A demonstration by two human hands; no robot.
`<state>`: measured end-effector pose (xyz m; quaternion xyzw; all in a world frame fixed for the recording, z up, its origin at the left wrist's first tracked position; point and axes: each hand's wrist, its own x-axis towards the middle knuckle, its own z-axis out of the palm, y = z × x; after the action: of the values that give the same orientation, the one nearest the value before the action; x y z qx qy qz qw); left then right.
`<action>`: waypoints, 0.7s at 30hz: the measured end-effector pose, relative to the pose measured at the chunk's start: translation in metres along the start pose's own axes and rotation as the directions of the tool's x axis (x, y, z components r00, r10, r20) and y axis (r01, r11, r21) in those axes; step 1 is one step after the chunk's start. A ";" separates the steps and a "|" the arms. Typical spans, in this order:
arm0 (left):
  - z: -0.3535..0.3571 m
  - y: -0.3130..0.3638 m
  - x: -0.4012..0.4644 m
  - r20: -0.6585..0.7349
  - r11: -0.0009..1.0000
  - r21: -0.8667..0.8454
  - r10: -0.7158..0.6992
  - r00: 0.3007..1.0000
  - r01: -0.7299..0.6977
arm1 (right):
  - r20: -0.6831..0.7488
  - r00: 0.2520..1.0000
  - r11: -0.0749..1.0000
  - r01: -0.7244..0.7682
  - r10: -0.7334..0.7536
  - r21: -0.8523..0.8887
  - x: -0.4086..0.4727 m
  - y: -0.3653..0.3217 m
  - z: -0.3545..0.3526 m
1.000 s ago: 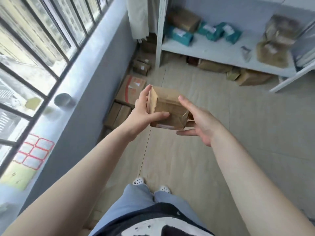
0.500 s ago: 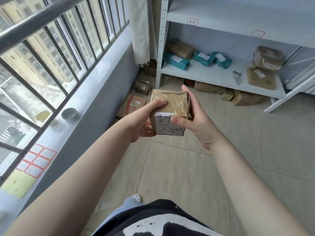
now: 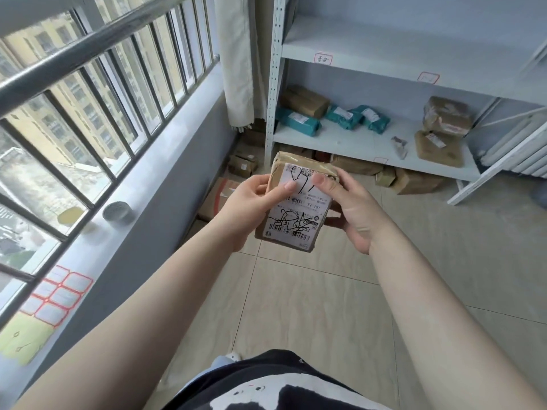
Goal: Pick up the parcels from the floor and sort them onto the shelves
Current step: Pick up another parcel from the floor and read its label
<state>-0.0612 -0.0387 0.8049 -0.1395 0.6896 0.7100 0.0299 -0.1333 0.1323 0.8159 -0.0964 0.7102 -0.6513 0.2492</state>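
I hold a small brown taped parcel (image 3: 296, 214) in front of me at chest height, its white shipping label with black pen marks turned up toward me. My left hand (image 3: 245, 202) grips its left side with the thumb on the label. My right hand (image 3: 352, 208) grips the right side, thumb also on the label. Ahead stands the white metal shelf unit (image 3: 355, 143). Its lower shelf carries a brown box (image 3: 305, 100), teal bags (image 3: 349, 116) and brown wrapped parcels (image 3: 444, 131).
More brown parcels (image 3: 408, 180) lie on the tiled floor under the shelf and along the grey wall (image 3: 242, 165) at left. A barred window with a sill (image 3: 97, 232) runs down the left, holding a grey tape roll (image 3: 118, 213). A curtain (image 3: 236, 60) hangs by the shelf post.
I have risen and lifted my gaze. The parcel has been turned in both hands so that its label faces me, and it sits closer to the shelf in view.
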 end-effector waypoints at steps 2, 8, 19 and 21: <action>-0.004 0.005 0.000 -0.043 1.000 0.004 -0.007 0.999 0.007 | 0.014 1.000 1.000 -0.019 0.019 -0.025 0.000 -0.003 -0.002; -0.022 0.026 0.004 0.034 0.958 0.288 0.000 0.999 -0.010 | 0.151 0.988 0.977 0.045 -0.013 -0.210 -0.002 -0.022 -0.004; 0.005 0.010 0.011 -0.506 0.958 0.280 0.102 0.857 0.051 | -0.220 0.973 0.992 0.093 -0.071 0.088 0.006 -0.007 0.029; 0.013 0.009 0.012 -0.481 0.994 -0.049 -0.113 0.869 0.102 | -0.255 0.966 0.984 0.082 -0.040 0.158 0.006 -0.003 0.037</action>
<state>-0.0772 -0.0286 0.8111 -0.3507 0.6587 0.6573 -0.1053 -0.1212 0.0964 0.8166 -0.0138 0.6753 -0.7231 0.1445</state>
